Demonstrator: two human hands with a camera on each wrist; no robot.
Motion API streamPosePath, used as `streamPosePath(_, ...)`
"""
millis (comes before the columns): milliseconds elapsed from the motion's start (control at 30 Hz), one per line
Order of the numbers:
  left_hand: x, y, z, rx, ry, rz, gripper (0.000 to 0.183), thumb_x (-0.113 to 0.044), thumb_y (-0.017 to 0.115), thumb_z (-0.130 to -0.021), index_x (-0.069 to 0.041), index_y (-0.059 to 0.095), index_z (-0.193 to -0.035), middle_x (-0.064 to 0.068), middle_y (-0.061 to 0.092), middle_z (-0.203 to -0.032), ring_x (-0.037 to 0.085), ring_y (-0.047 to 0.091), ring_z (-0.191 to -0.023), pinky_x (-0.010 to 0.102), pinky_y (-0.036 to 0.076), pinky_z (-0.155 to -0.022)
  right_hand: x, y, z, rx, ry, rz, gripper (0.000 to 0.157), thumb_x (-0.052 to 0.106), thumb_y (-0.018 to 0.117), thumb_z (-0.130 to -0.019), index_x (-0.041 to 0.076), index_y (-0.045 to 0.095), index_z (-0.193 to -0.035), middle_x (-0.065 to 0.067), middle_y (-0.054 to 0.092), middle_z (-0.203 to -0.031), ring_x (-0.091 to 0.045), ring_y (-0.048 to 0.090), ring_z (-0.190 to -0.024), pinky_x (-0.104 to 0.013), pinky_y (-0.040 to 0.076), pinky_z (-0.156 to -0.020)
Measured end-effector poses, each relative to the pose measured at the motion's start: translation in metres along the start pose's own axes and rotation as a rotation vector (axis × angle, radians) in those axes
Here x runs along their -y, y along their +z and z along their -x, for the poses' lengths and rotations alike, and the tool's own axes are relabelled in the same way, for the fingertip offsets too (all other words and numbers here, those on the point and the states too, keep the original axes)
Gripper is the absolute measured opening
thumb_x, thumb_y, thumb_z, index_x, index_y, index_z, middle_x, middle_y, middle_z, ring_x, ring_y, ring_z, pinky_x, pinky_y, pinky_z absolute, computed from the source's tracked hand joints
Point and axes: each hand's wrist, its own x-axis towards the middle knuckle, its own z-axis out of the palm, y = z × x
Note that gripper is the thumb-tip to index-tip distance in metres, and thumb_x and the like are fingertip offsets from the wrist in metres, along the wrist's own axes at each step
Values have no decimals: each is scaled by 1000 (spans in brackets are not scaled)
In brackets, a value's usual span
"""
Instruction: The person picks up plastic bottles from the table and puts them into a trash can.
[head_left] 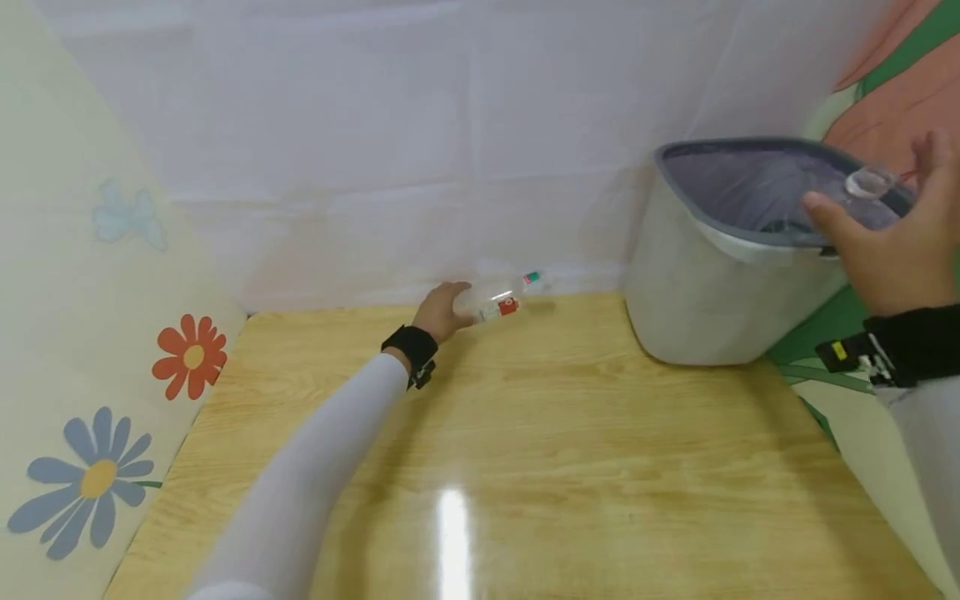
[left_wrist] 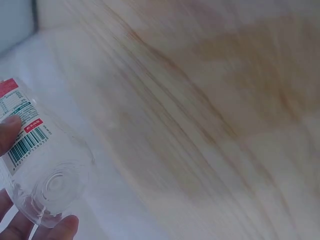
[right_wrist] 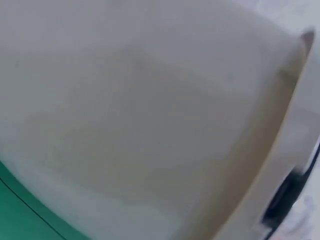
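Note:
My left hand [head_left: 442, 312] grips a clear plastic bottle [head_left: 491, 308] by its base end, low over the back of the table. In the left wrist view the bottle [left_wrist: 50, 165] shows its base and a printed label with a barcode, the thumb lying on the label. Over the bin's right rim, my right hand [head_left: 903, 242] has its thumb and fingers spread wide. A clear, round-ended plastic piece [head_left: 870, 183], seemingly another bottle, is between them with a gap to the thumb. The right wrist view shows the bin's side [right_wrist: 150, 125], not the hand.
A pale bin [head_left: 697, 292] with a grey rim and a liner stands at the table's back right corner. White sheeting [head_left: 337, 125] hangs behind the wooden table [head_left: 562, 433]. Flower-decorated panels [head_left: 90, 292] flank both sides.

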Motion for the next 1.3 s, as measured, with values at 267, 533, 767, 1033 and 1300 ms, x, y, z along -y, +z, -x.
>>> streamPosePath(267,-37,-7,43,-72,62,353,70,-27,78,-90,-11,47,-151,9,46,-156,26,44,-144,41,44,-117,27,44,54,-104,-547,-94,97,70,62,-86,-8,47,-141,-22,40,-156,-28,32,-149,-34,23,-127)
streamPosePath(533,-89,-10,90,-48,210,649,70,-15,83,-85,-11,51,-147,10,53,-149,27,51,-139,38,50,-110,26,103,134,287,-326,-542,74,-18,68,-82,-4,36,-147,-3,45,-148,-11,48,-135,-18,40,-114)
streamPosePath(767,-113,-7,138,70,266,746,69,-11,82,-84,-12,51,-146,5,55,-147,21,53,-135,29,52,-107,33,129,190,472,-122,-778,82,-17,62,-88,9,26,-157,-3,46,-147,-8,54,-131,-15,46,-107)
streamPosePath(1033,-107,3,171,103,229,744,69,-11,82,-84,-14,51,-146,2,56,-146,19,53,-135,29,51,-108,35,141,219,541,-147,-820,83,-17,62,-87,11,26,-156,-5,52,-142,-13,57,-125,-20,51,-103)
streamPosePath(1300,-107,5,172,72,277,720,70,-10,83,-83,-13,52,-146,4,57,-146,20,54,-135,32,51,-108,33,138,218,545,-172,-806,78,-18,63,-86,7,30,-153,-7,53,-140,-13,57,-126,-20,51,-103)
